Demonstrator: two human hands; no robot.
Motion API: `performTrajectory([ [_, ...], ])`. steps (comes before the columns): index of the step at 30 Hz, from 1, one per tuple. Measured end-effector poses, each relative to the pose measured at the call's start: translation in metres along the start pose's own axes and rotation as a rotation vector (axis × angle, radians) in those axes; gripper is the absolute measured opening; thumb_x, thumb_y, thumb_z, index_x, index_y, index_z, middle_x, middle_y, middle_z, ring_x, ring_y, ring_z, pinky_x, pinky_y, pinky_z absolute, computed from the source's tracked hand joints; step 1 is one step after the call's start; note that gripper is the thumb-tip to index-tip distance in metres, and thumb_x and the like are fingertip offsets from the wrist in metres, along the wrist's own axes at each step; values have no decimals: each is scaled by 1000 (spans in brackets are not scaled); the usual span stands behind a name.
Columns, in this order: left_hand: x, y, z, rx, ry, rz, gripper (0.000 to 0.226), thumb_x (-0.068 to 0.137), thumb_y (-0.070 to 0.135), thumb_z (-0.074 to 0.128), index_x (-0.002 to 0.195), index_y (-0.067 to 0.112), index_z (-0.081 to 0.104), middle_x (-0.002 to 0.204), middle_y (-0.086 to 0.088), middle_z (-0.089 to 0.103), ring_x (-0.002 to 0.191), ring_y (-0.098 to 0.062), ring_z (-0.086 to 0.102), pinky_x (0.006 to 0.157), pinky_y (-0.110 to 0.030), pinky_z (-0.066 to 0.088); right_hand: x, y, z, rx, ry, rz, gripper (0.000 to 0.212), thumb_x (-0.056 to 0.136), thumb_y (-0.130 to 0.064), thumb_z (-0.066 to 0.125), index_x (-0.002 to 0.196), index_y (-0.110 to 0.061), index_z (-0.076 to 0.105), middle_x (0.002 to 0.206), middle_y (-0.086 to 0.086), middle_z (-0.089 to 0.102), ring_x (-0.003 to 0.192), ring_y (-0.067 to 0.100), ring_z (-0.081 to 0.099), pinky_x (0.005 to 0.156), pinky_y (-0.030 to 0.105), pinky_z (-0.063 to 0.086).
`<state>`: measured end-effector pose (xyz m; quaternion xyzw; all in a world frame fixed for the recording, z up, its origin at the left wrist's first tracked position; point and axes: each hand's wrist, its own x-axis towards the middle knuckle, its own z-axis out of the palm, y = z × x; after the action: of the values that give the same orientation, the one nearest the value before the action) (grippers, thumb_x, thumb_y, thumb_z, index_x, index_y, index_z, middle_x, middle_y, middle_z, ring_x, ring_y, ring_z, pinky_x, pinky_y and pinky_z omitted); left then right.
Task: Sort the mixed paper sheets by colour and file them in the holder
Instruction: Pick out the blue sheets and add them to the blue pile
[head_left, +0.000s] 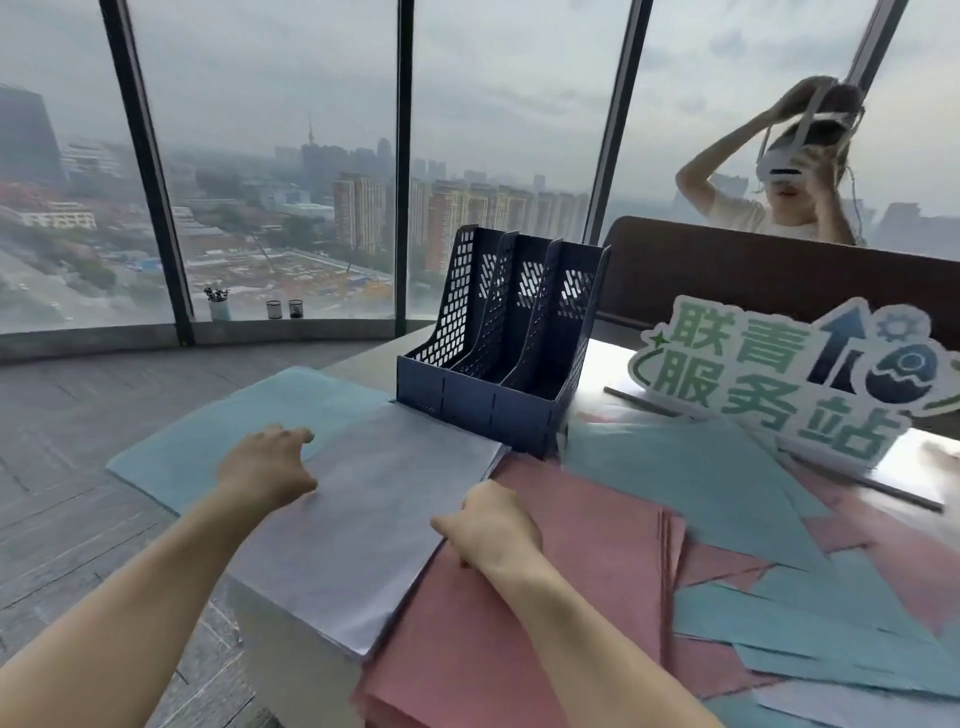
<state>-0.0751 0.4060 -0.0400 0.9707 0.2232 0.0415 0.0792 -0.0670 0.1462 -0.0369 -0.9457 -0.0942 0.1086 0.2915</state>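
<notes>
Left hand (265, 462): I grasp the white stack (363, 525) at its left edge.
Right hand (493, 525): I grasp its right edge.
Holder (498, 353): just behind the stack.

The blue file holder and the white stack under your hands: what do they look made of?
File holder: looks like rigid moulded plastic, dark blue, matt; the side walls are pierced with regular slots and the front panel shows snap-fit seams. White stack: thin paper sheets, smooth with a slight sheen; layered edges show at the near corner. Left hand and right hand grip its opposite side edges.
</notes>
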Motion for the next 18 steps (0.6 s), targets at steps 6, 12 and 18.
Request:
performTrajectory([
  [6, -23, 115, 9, -319, 45, 281, 37, 84, 22, 65, 122, 22, 65, 103, 0, 68, 100, -22, 61, 84, -29, 47, 3, 84, -74, -18, 258, 126, 25, 84, -42, 55, 77, -20, 63, 77, -4, 70, 81, 21, 66, 72, 29, 50],
  [12, -67, 262, 32, -428, -85, 637, 32, 85, 30, 68, 116, 24, 68, 103, 3, 70, 94, -16, 64, 84, -25, 50, -7, 229, -162, -104, 460, 458, 37, 83, -43, 59, 108, -15, 66, 109, 7, 68, 98, 28, 64, 75, 30, 46],
  [18, -100, 358, 58, -337, -188, 806, 37, 84, 33, 63, 120, 30, 65, 119, 2, 61, 110, -20, 59, 91, -29, 48, 9, 290, -196, -86, 342, 607, 73, 70, -61, 71, 126, -15, 62, 126, 8, 64, 109, 26, 64, 89, 33, 52],
])
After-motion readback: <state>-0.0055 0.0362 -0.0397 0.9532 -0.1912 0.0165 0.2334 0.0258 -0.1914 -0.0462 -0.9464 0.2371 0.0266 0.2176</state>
